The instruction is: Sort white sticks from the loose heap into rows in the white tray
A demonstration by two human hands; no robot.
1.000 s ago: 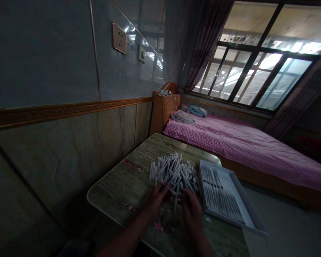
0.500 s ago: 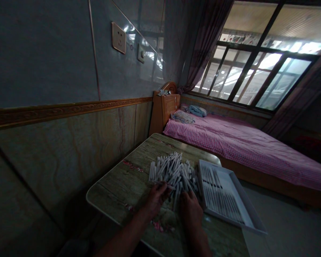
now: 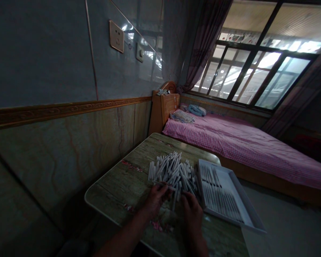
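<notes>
– If I take the pile of white sticks [image 3: 172,173] as the middle of the dial, where is the left hand [image 3: 155,200]?

– At about seven o'clock, by the pile's near edge; its thumb and fingers are pinched on one slim stick [image 3: 171,187], which lies slantwise, nearly crosswise, across the fingertips.

– And the right hand [image 3: 193,210]?

– At five o'clock, near the same edge of the pile; its fingers are bent and close together; whether they grip anything I cannot tell, for the spot is dim and blurred.

– What are the loose sticks like?

– They lie heaped at many angles; a few at nine o'clock stand out side by side, almost parallel.

– There is a tray [image 3: 234,185] too?

– Yes, a shallow pale one at about four o'clock, just beside the pile; sticks lie in it in two rows, a shorter row towards its far end and a longer one nearer; its outer edge juts past the table [image 3: 115,189], whose top has a wood-like grain and pink flowers.

– Farther off?

– A bed [image 3: 238,142] with a pink checked cover at two o'clock; a wooden headboard [image 3: 169,105] at twelve; a wall socket [image 3: 116,36] at eleven.
</notes>
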